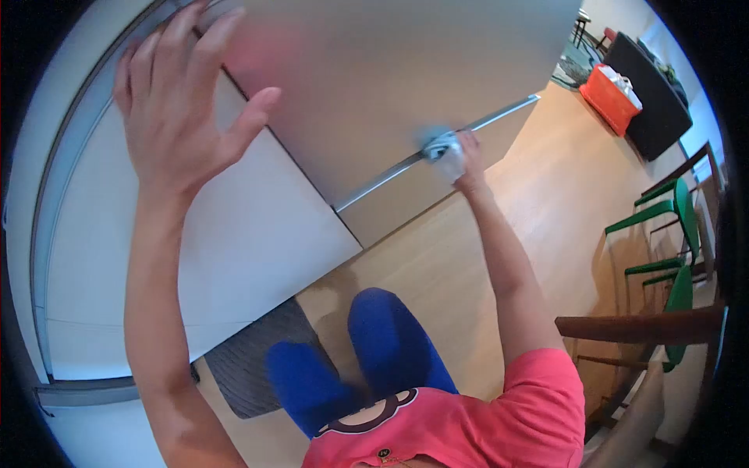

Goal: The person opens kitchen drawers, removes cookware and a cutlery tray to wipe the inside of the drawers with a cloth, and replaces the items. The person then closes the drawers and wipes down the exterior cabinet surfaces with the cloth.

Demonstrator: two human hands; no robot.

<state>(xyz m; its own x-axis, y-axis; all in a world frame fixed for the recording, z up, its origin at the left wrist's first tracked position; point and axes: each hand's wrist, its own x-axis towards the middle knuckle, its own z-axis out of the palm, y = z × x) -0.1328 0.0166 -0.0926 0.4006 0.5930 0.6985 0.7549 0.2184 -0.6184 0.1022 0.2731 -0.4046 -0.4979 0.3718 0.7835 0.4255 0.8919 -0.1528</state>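
Observation:
My right hand [470, 162] grips a crumpled pale cloth [445, 153] and presses it against the silver strip [378, 184] that runs across a large brushed-metal door panel [421, 70]. Its fingers are bent around the cloth and partly hidden. Higher up on the left, my left hand [175, 105] is spread with fingers apart, holding nothing. It appears near the edge between the metal front and a white side panel [242, 218]; whether it touches the surface I cannot tell. A reddish reflection shows on the metal beside it.
Below me a dark grey mat [261, 363] lies on the light wooden floor [546, 210]. Green chairs [677, 218] and a brown wooden edge [640, 324] stand at right. Farther off are an orange basket [608, 101] with white contents and a dark sofa [647, 93].

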